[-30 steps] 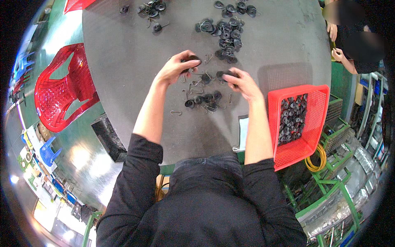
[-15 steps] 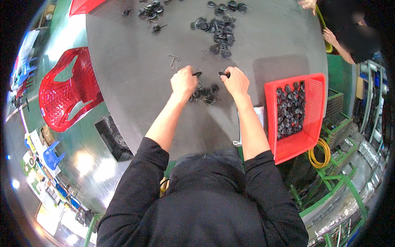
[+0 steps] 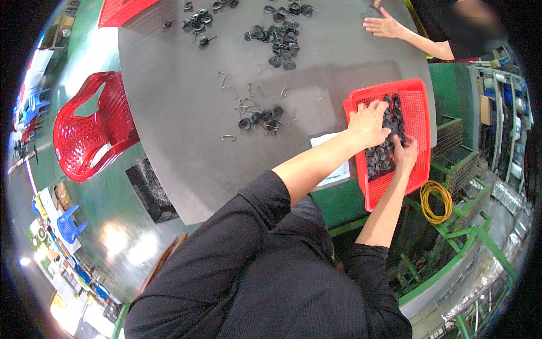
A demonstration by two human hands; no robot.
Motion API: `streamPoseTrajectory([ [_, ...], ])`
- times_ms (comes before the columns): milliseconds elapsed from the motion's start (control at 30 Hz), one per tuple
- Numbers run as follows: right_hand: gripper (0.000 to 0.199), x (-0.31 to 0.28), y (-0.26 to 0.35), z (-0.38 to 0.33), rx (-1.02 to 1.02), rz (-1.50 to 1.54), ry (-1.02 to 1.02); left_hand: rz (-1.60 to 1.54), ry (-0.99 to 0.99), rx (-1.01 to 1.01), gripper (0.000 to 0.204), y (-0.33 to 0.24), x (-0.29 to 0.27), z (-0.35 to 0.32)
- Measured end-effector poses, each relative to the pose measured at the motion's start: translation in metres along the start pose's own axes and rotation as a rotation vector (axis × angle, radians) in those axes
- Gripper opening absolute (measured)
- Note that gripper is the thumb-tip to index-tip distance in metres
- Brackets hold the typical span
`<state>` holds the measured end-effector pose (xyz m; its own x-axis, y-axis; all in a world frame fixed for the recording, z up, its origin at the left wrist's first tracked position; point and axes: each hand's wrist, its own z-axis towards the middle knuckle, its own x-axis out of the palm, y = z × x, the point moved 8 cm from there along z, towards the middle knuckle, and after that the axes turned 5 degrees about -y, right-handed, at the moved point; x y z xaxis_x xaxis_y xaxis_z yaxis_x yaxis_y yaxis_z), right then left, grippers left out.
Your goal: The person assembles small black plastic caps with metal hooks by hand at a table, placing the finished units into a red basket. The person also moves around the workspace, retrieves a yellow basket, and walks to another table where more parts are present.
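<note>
Both of my hands are at the red plastic basket on the right of the table. My left hand reaches over its left wall, fingers spread across the black round suction-cup-like pieces heaped inside. Lower in the basket, my right hand touches the right side of the heap, thumb and fingers apart. Neither hand visibly holds a piece, though the undersides of the fingers are hidden. On the table to the left lies a small group of black cups with loose bent metal hooks around it.
Farther back are more black cups with hooks and a smaller cluster. A white sheet lies below my left forearm. Another person's hand is over the far right of the table. A red chair stands left.
My hands have left the small group of cups, each letting go of a black piece, and moved right into the red basket. More loose hooks now show. The other person's hand reaches farther over the table.
</note>
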<state>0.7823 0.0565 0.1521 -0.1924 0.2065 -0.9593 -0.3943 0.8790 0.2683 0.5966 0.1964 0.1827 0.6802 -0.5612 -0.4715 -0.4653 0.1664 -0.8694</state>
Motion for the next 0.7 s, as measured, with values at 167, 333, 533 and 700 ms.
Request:
streamPoseTrajectory([
  [167, 0.028, -0.02, 0.13, -0.072, -0.643, 0.202, -0.363, 0.109, -0.421, -0.025, 0.037, 0.09, -0.093, -0.017],
  [333, 0.024, 0.149, 0.215, -0.177, -0.751, 0.29, 0.332, 0.394, -0.513, -0.427, 0.031, 0.237, -0.151, -0.095],
  [533, 0.027, 0.222, 0.235, -0.191, -0.672, 0.327, 0.585, 0.318, -0.405, -0.409, 0.026, 0.273, -0.145, -0.117],
  [700, 0.023, 0.232, 0.195, -0.165, 0.085, 0.835, 1.229, -0.832, -0.165, -0.639, 0.019, 0.3, -0.161, -0.137],
])
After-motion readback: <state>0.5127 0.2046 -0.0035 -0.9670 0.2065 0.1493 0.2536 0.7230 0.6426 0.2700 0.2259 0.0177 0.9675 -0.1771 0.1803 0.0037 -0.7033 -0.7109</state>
